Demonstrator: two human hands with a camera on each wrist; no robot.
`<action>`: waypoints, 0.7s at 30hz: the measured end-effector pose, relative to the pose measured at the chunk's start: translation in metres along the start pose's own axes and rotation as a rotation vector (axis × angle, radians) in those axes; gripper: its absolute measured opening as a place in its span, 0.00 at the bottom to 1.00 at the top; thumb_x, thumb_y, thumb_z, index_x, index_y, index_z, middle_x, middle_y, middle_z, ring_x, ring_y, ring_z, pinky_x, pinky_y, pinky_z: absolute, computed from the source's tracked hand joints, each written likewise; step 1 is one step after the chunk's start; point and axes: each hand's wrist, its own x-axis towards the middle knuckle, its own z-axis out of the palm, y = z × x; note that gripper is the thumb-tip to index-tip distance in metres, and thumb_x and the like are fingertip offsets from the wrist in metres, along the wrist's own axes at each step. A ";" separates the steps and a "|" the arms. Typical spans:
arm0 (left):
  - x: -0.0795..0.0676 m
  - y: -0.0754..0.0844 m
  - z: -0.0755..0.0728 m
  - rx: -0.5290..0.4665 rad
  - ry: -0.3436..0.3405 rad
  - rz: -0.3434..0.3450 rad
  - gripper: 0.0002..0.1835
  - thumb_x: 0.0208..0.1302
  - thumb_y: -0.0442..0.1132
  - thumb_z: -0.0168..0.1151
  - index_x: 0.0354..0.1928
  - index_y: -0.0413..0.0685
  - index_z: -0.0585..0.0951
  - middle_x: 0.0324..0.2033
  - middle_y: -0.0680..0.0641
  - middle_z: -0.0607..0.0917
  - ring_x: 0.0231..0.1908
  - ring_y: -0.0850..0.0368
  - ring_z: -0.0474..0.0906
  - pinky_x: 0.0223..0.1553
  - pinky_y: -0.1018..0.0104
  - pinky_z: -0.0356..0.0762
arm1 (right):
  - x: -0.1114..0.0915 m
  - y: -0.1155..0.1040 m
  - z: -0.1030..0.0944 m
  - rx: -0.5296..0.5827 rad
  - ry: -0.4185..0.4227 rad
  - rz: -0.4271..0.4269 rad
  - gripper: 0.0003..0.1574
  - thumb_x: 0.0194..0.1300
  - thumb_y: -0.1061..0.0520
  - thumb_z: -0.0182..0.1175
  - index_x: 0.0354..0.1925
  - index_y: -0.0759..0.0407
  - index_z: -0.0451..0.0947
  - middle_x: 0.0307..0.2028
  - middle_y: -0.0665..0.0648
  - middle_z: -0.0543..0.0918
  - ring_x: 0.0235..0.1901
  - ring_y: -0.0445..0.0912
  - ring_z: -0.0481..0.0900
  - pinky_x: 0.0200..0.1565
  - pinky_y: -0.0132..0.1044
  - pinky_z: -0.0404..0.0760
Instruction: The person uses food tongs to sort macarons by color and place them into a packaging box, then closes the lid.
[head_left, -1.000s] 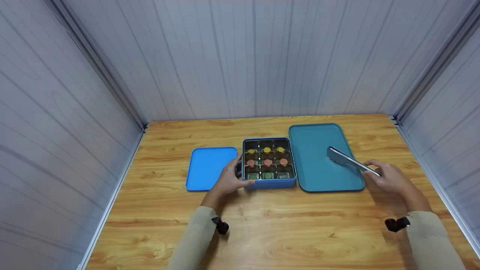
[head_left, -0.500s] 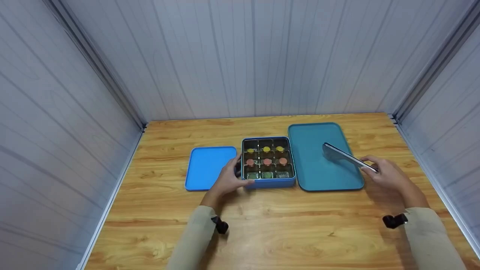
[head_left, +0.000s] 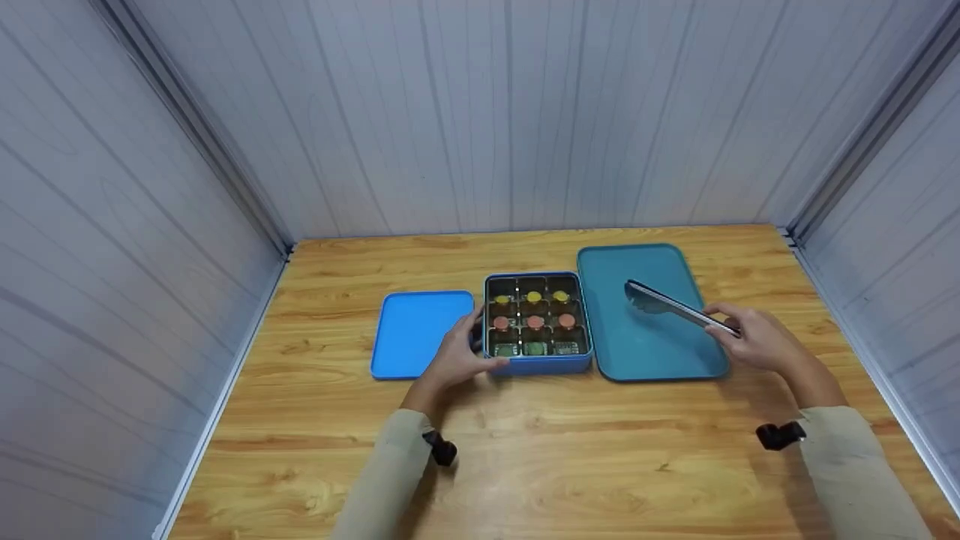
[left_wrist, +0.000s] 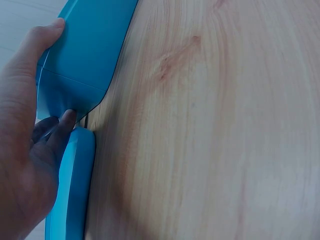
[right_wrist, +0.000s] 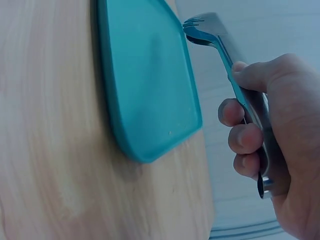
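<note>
My left hand grips the near left corner of a blue box, thumb on the front wall and fingers along the left side. Inside the box sits a clear divided insert with yellow round pieces, orange-pink round pieces and a green piece in its compartments. In the right wrist view, my right hand holds metal serving tongs, fingers and thumb wrapped about the handle. The tongs' head points left over the teal tray, its jaws close together with nothing visible between them.
A flat blue lid lies left of the box, close beside my left hand. The teal tray stands right of the box, nearly against it. Pale panel walls enclose the wooden table at the back and sides.
My right hand has moved left and slightly away from me with the tongs, their head now farther in over the tray. The left hand and the box have stayed in place.
</note>
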 end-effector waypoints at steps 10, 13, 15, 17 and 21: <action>0.000 0.001 0.000 0.011 0.014 -0.007 0.67 0.62 0.47 0.88 0.93 0.49 0.52 0.84 0.34 0.68 0.82 0.35 0.70 0.80 0.40 0.77 | 0.009 -0.021 -0.001 -0.030 -0.025 -0.033 0.19 0.85 0.58 0.63 0.65 0.66 0.83 0.20 0.46 0.68 0.18 0.35 0.58 0.25 0.33 0.61; 0.000 0.001 0.000 0.009 0.016 -0.015 0.68 0.61 0.47 0.89 0.93 0.50 0.52 0.84 0.34 0.68 0.83 0.35 0.69 0.81 0.41 0.76 | 0.011 -0.027 0.000 -0.044 -0.022 -0.060 0.18 0.85 0.57 0.64 0.65 0.65 0.84 0.20 0.45 0.69 0.19 0.34 0.59 0.26 0.33 0.61; 0.000 0.002 0.000 0.013 0.020 -0.020 0.68 0.61 0.47 0.89 0.93 0.50 0.52 0.84 0.34 0.68 0.84 0.36 0.68 0.81 0.41 0.75 | 0.013 -0.031 0.001 -0.050 -0.016 -0.079 0.18 0.84 0.57 0.64 0.64 0.65 0.85 0.20 0.45 0.70 0.18 0.34 0.59 0.26 0.33 0.62; 0.001 0.002 0.000 0.012 0.019 -0.017 0.67 0.61 0.47 0.89 0.93 0.49 0.53 0.84 0.34 0.68 0.83 0.36 0.69 0.81 0.41 0.75 | 0.015 -0.036 0.002 -0.055 -0.010 -0.100 0.18 0.84 0.57 0.65 0.64 0.64 0.85 0.19 0.44 0.71 0.18 0.33 0.59 0.26 0.33 0.62; 0.001 0.002 0.000 0.020 0.018 -0.011 0.67 0.61 0.47 0.88 0.93 0.46 0.53 0.83 0.33 0.69 0.82 0.35 0.71 0.80 0.40 0.76 | 0.018 -0.044 0.005 -0.065 0.007 -0.154 0.17 0.83 0.58 0.66 0.63 0.63 0.86 0.18 0.42 0.70 0.17 0.31 0.57 0.25 0.31 0.60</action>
